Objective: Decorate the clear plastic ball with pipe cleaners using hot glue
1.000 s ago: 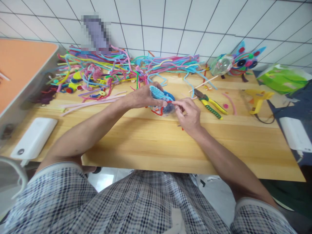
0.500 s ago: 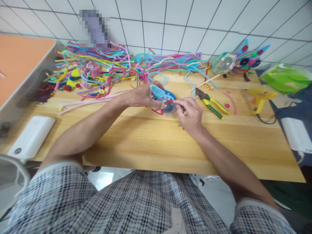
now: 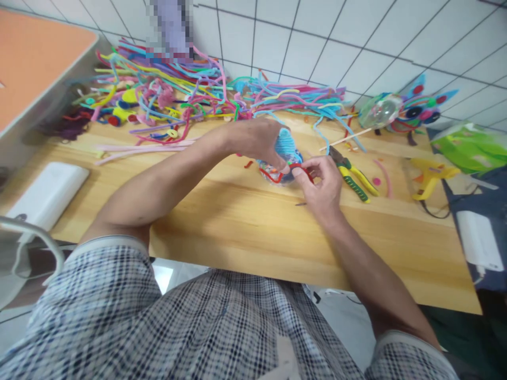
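My left hand is closed around a clear plastic craft piece, its thumb pressed on the near side and its other fingers mostly hidden behind. A ribbed light-blue ear-like part made of pipe cleaner stands up from the piece. Along its near side runs a bent red pipe cleaner. At the right side of the piece, my right hand pinches a red pipe cleaner between thumb and fingers. A small dark pointed item lies just below the right hand.
Pliers and a wooden stick lie right of my hands, with a yellow glue gun farther out. Loose pipe cleaners heap along the tiled wall. A finished-looking bottle animal stands back right. White power banks flank the table.
The view has shifted, so the table sits differently in frame. My left hand has turned over the craft piece, and more of the red pipe cleaner shows at my right fingertips.
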The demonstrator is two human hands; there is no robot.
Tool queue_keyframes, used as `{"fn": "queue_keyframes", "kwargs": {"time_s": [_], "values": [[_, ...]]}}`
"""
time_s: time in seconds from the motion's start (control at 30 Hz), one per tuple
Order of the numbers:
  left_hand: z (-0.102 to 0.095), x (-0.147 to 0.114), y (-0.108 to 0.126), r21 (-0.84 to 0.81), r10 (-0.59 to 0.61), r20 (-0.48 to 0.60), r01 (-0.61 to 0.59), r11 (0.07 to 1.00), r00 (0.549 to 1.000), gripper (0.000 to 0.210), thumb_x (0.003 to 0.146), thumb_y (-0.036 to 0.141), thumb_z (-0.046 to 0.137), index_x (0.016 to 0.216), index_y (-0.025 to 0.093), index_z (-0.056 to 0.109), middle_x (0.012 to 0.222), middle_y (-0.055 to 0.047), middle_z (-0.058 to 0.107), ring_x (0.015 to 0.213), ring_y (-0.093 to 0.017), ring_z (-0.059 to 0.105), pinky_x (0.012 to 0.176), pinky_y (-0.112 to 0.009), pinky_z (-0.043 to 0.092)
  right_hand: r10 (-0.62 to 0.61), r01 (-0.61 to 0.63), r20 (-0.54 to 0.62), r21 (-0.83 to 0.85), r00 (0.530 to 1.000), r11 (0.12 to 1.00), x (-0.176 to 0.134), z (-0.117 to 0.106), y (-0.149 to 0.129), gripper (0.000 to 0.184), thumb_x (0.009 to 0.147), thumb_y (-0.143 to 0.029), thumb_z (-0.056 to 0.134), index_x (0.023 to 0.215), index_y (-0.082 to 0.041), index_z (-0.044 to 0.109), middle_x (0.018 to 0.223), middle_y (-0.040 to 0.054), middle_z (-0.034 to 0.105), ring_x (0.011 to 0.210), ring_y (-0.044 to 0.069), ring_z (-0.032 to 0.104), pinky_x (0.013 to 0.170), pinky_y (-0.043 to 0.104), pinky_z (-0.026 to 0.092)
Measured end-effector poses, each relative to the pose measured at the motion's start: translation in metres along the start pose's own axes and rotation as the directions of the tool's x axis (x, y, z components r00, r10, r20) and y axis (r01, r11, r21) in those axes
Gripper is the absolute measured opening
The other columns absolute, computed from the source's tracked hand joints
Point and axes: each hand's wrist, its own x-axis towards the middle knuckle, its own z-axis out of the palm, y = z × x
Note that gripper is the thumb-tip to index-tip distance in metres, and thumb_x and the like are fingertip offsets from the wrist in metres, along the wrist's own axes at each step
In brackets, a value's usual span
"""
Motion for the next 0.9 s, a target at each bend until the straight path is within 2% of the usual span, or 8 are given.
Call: {"fn": "queue_keyframes", "kwargs": {"time_s": [0.13, 0.23, 0.33, 0.43, 0.53, 0.6, 0.77, 0.9], "values": [[-0.011, 0.005, 0.014, 0.084, 0.036, 0.061, -0.041, 0.996, 0.998, 0.036, 0.084, 0.047, 0.096, 0.101, 0.02, 0.079, 0.081, -0.003, 0.071, 0.101, -0.033, 0.077, 0.089, -0.04, 0.057, 0.1, -0.099, -0.012, 0.046, 0.995, 0.994, 0.001, 0.0, 0.005, 0.023, 0.101, -0.044, 0.085, 0.094, -0.027, 0.072, 0.095, -0.0014, 0.072, 0.081, 0.018, 0.069, 0.078, 0.036, 0.058], [-0.012, 0.011, 0.0, -0.155, 0.038, -0.003, -0.038, 0.987, 0.999, 0.043, 0.079, 0.054, 0.1, 0.097, 0.02, 0.081, 0.091, -0.004, 0.075, 0.114, -0.037, 0.079, 0.097, -0.041, 0.061, 0.158, -0.158, 0.007, 0.082, 0.987, 0.984, 0.003, -0.001, 0.01, 0.03, 0.1, -0.052, 0.086, 0.092, -0.027, 0.07, 0.093, -0.0018, 0.072, 0.079, 0.018, 0.068, 0.074, 0.033, 0.058], [-0.005, 0.015, -0.029, -0.408, 0.106, -0.062, -0.122, 0.905, 0.992, 0.044, 0.093, 0.063, 0.087, 0.102, 0.02, 0.084, 0.105, -0.006, 0.081, 0.123, -0.037, 0.08, 0.106, -0.045, 0.062, 0.189, -0.192, 0.033, 0.104, 0.981, 0.976, 0.004, -0.002, 0.015, 0.035, 0.098, -0.055, 0.088, 0.092, -0.028, 0.067, 0.091, -0.0017, 0.072, 0.078, 0.019, 0.068, 0.072, 0.034, 0.057], [0.011, 0.018, -0.057, -0.603, 0.103, -0.106, -0.146, 0.784, 0.989, 0.051, 0.094, 0.066, 0.084, 0.118, 0.021, 0.086, 0.121, -0.009, 0.086, 0.13, -0.037, 0.08, 0.108, -0.049, 0.063, 0.212, -0.214, 0.032, 0.109, 0.977, 0.971, 0.006, -0.004, 0.018, 0.035, 0.096, -0.055, 0.088, 0.09, -0.028, 0.066, 0.09, -0.0017, 0.072, 0.078, 0.019, 0.067, 0.072, 0.034, 0.056], [0.034, 0.019, -0.072, -0.689, 0.102, -0.168, -0.191, 0.699, 0.98, 0.062, 0.08, 0.068, 0.097, 0.123, 0.024, 0.087, 0.131, -0.012, 0.087, 0.135, -0.041, 0.081, 0.109, -0.052, 0.066, 0.251, -0.252, 0.025, 0.133, 0.968, 0.958, 0.007, -0.004, 0.018, 0.036, 0.091, -0.056, 0.089, 0.087, -0.027, 0.066, 0.087, -0.0024, 0.071, 0.077, 0.018, 0.067, 0.073, 0.034, 0.056], [0.05, 0.018, -0.073, -0.734, 0.119, -0.194, -0.224, 0.641, 0.974, 0.081, 0.067, 0.066, 0.106, 0.135, 0.028, 0.084, 0.137, -0.011, 0.088, 0.14, -0.042, 0.08, 0.116, -0.055, 0.067, 0.273, -0.275, 0.033, 0.145, 0.961, 0.95, 0.008, -0.005, 0.016, 0.038, 0.089, -0.057, 0.089, 0.086, -0.028, 0.065, 0.085, -0.0029, 0.071, 0.077, 0.018, 0.066, 0.073, 0.034, 0.056], [0.081, 0.021, -0.064, -0.825, 0.123, -0.246, -0.275, 0.494, 0.961, 0.121, 0.061, 0.066, 0.112, 0.164, 0.022, 0.067, 0.148, -0.02, 0.084, 0.153, -0.045, 0.075, 0.132, -0.06, 0.06, 0.311, -0.315, 0.051, 0.154, 0.949, 0.936, 0.008, -0.006, 0.013, 0.037, 0.086, -0.055, 0.089, 0.083, -0.027, 0.064, 0.082, -0.0038, 0.069, 0.074, 0.018, 0.063, 0.071, 0.033, 0.055], [0.1, 0.028, -0.06, -0.829, 0.031, -0.316, -0.292, 0.478, 0.948, 0.143, 0.049, 0.071, 0.115, 0.169, 0.019, 0.058, 0.152, -0.024, 0.078, 0.155, -0.049, 0.072, 0.13, -0.065, 0.06, 0.325, -0.325, 0.03, 0.158, 0.945, 0.932, 0.008, -0.006, 0.013, 0.039, 0.084, -0.057, 0.09, 0.081, -0.027, 0.064, 0.08, -0.0038, 0.069, 0.074, 0.017, 0.063, 0.07, 0.032, 0.054]]}}
